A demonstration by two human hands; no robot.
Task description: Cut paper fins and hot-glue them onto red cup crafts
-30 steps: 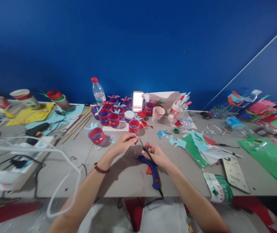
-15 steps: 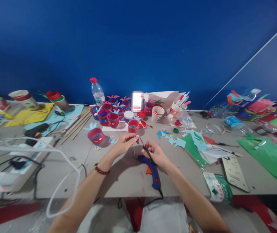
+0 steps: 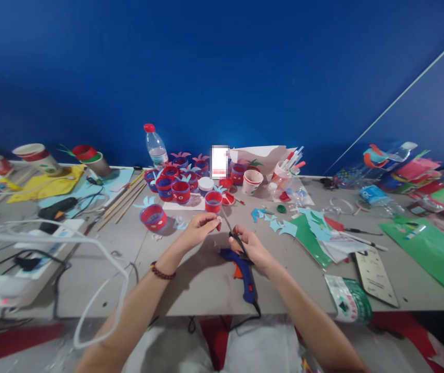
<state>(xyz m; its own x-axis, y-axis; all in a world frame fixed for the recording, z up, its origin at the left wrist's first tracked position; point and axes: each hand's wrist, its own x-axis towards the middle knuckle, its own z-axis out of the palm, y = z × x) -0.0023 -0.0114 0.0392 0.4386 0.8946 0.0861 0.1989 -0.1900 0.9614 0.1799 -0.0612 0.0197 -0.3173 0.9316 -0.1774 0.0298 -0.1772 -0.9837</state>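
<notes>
My left hand [image 3: 203, 229], a beaded bracelet at its wrist, pinches a small white piece of paper [image 3: 219, 220] between thumb and fingertips. In my right hand [image 3: 249, 243] are black-handled scissors [image 3: 235, 237], their blades pointing up and left, just right of the paper and apart from it. Below the right hand lies a blue hot glue gun [image 3: 248, 284] with an orange trigger. Just beyond my fingers stands a small red cup [image 3: 213, 203] with blue paper leaves. Another red and blue cup [image 3: 154, 217] is to the left.
Several decorated cups [image 3: 165, 187] cluster at the back beside a plastic bottle [image 3: 155, 147]. Wooden sticks [image 3: 123, 204] and a white power strip [image 3: 46, 264] with cables lie left. Blue paper scraps [image 3: 284, 226], green sheets [image 3: 427, 254] and a phone-like slab [image 3: 377, 278] lie right.
The scissors' blades have moved slightly away from the white paper, and more of them shows. My left fingertips shift slightly left. Both hands keep their hold.
</notes>
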